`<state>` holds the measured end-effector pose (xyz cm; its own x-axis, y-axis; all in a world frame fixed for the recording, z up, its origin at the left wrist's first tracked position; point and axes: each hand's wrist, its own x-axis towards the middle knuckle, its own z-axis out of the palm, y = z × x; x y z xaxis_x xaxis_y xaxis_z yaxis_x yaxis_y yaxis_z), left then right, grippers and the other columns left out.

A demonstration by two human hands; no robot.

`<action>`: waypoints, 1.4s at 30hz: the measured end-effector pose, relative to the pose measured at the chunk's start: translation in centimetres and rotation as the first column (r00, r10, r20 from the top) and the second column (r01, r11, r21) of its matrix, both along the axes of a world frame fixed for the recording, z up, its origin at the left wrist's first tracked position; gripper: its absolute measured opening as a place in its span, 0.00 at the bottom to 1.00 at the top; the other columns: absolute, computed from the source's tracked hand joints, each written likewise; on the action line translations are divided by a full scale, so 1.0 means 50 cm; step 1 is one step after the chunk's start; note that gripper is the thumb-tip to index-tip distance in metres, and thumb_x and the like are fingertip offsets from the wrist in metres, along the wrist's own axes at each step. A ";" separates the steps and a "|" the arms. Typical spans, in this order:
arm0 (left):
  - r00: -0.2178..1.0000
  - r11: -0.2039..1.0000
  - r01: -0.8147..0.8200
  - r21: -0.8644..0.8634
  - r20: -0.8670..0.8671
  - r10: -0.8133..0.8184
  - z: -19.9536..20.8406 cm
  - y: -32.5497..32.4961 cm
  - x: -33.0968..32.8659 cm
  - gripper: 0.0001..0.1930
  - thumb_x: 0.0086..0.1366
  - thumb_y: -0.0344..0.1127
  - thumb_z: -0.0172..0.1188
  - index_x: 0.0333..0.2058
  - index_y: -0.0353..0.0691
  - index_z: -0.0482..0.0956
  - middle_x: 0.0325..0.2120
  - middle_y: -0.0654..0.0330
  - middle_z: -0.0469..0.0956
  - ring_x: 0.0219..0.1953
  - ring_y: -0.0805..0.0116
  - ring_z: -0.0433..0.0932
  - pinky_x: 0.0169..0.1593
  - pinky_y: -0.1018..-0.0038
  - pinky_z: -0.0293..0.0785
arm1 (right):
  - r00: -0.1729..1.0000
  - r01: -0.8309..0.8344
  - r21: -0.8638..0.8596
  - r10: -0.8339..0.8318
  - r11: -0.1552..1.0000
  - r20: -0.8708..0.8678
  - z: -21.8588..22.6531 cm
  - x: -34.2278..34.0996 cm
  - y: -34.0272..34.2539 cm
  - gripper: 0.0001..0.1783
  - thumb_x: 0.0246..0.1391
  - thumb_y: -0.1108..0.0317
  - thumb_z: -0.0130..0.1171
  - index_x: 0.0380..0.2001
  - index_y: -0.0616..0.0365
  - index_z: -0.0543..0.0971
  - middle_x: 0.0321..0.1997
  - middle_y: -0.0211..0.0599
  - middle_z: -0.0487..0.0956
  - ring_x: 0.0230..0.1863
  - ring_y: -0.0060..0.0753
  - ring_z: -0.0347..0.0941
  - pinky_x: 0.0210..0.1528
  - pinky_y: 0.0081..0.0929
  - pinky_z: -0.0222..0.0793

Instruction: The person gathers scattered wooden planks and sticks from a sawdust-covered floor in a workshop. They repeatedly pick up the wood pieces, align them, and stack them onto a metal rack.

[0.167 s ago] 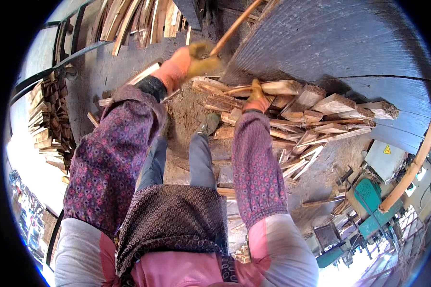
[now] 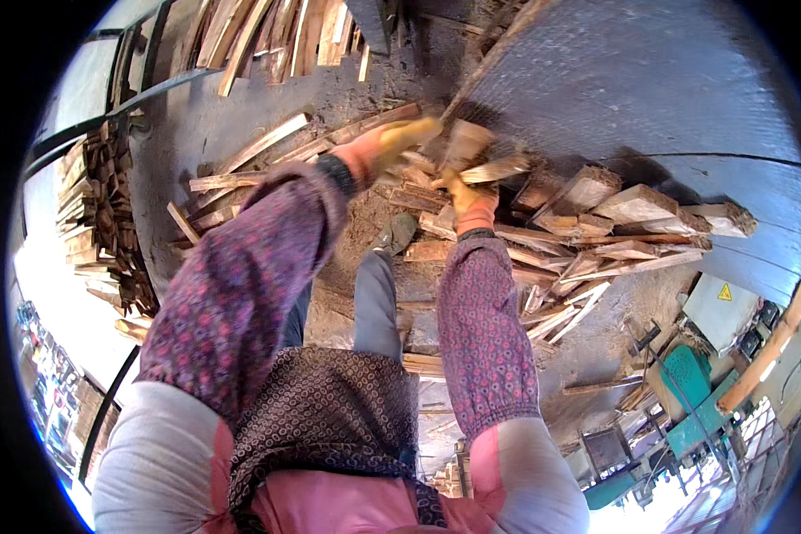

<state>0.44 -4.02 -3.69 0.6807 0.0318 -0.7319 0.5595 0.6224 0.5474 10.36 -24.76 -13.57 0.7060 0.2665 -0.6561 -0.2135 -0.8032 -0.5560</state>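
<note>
Both gloved hands work at the near edge of a heap of split wood offcuts [image 2: 587, 231]: the right hand [image 2: 468, 198] is closed under a short wooden block [image 2: 468, 142], while the left hand [image 2: 392, 142] reaches in beside it, its grip too blurred to tell. That block looks stiff, rough and splintery, fairly light for one hand, and is probably best gripped across its flat sides rather than its ragged ends. Beyond the heap lies a dusty grey floor [image 2: 650, 80], with more slats [image 2: 267, 31] stacked farther off.
</note>
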 end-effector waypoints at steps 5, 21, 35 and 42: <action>0.888 0.866 -0.394 -0.308 -0.370 0.273 0.002 0.010 0.046 0.38 0.65 0.71 0.48 0.57 0.43 0.74 0.59 0.53 0.71 0.59 0.42 0.68 0.62 0.35 0.58 | 0.794 -0.607 0.074 0.607 0.791 0.028 0.028 -0.002 0.041 0.40 0.50 0.41 0.65 0.60 0.56 0.73 0.62 0.40 0.75 0.62 0.41 0.69 0.66 0.33 0.63; 0.413 0.283 0.911 0.301 -0.661 -0.626 0.127 -0.022 -0.785 0.42 0.52 0.38 0.69 0.66 0.62 0.62 0.53 0.54 0.74 0.53 0.52 0.75 0.58 0.57 0.70 | 0.720 -0.658 0.362 0.410 0.660 0.560 0.256 -0.263 -0.014 0.23 0.49 0.71 0.66 0.50 0.45 0.75 0.60 0.38 0.75 0.63 0.49 0.69 0.66 0.42 0.66; 0.848 0.820 0.523 0.231 -0.241 -0.472 0.102 0.004 -0.699 0.36 0.53 0.34 0.71 0.62 0.39 0.70 0.41 0.63 0.79 0.42 0.73 0.76 0.47 0.76 0.74 | 0.409 0.718 0.121 -0.274 0.686 -0.870 0.227 -0.525 -0.012 0.37 0.63 0.47 0.53 0.69 0.51 0.60 0.67 0.42 0.69 0.66 0.46 0.66 0.67 0.52 0.62; 0.878 0.963 0.264 -0.060 -0.398 -0.265 0.051 -0.007 -0.769 0.37 0.63 0.45 0.63 0.67 0.36 0.63 0.38 0.62 0.76 0.33 0.77 0.73 0.34 0.77 0.71 | 0.310 0.858 -0.194 -0.781 0.475 -0.542 -0.081 -0.310 -0.162 0.55 0.55 0.27 0.50 0.76 0.45 0.48 0.79 0.36 0.53 0.77 0.44 0.49 0.74 0.51 0.45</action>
<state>-38.01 -4.39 -1.16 0.3139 -0.1118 -0.9428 0.8739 0.4223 0.2409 -5.12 -32.84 -17.61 0.1794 -0.1595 -0.9708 -0.9830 0.0100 -0.1833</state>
